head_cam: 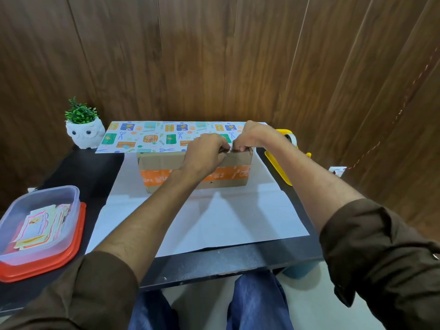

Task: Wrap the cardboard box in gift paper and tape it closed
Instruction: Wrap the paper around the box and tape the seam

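Fingers (226,148) of both hands are curled together, pinching sth small at the far top edge of the cardboard box (194,169); prob. tape, I cannot tell. Left hand (206,151) touches right hand (252,136) there. Box stands on the gift paper (214,217), white side up, on the worktop (95,172). Step: fixing the far flap. Next needs the tape dispenser (287,148), just beside on the right.

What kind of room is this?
Probably a home or office desk set up for gift wrapping: a dark table against wood-panelled walls, with an owl plant pot, gift paper and a tape dispenser.
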